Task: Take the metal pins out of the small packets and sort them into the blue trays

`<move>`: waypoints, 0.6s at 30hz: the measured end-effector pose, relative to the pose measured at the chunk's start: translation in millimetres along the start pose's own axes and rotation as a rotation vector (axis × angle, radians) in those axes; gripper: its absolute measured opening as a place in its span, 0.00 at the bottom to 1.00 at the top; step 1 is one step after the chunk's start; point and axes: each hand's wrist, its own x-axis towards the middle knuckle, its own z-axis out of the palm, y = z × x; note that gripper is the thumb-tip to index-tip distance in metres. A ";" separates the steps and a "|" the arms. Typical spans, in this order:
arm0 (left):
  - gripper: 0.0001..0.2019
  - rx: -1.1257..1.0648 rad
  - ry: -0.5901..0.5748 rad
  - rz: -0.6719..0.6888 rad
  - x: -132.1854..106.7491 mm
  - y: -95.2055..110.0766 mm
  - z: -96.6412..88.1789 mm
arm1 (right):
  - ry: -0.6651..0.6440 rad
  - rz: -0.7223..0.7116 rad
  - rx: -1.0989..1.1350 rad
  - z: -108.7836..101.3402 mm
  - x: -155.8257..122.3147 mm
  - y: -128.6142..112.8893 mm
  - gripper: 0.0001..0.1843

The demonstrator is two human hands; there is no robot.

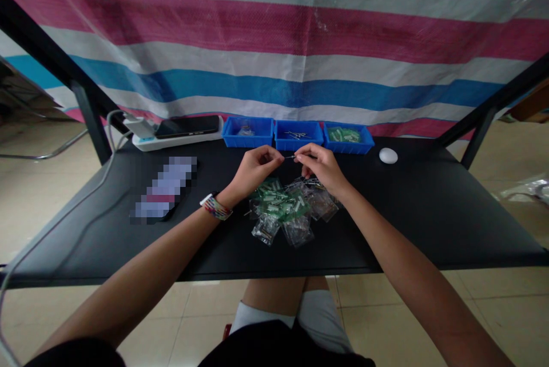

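Between my two hands, just in front of the blue bins, is a thin metal pin (289,156). My left hand (256,168), with a woven band at the wrist, is closed in a pinch at the pin's left end. Thumb and fingers of my right hand (321,166) pinch the right end. Below them on the table lies a pile of small green-and-white pieces (281,201), with small clear plastic bags (266,228) around it. Several thin metal pins (315,182) lie beneath my right hand, partly hidden by it.
At the back of the black table (407,212) stand a left blue bin (247,141), a middle blue bin (299,144) holding metal pins, and a right blue bin (349,148) with green pieces. A white egg-shaped object (388,155), power strip (180,139) and phone (189,126) lie nearby.
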 end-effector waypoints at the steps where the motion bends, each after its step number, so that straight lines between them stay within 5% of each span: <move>1: 0.14 0.005 0.012 0.005 -0.1 0.0 0.0 | 0.000 0.014 0.003 -0.1 0.3 0.4 0.17; 13: 0.13 0.005 0.036 0.033 0.3 0.0 0.2 | -0.055 0.059 0.032 2.7 0.4 3.9 0.20; 18: 0.13 -0.074 0.026 0.007 1.6 -1.3 -0.6 | 0.157 -0.077 -0.007 -4.5 13.4 5.6 0.17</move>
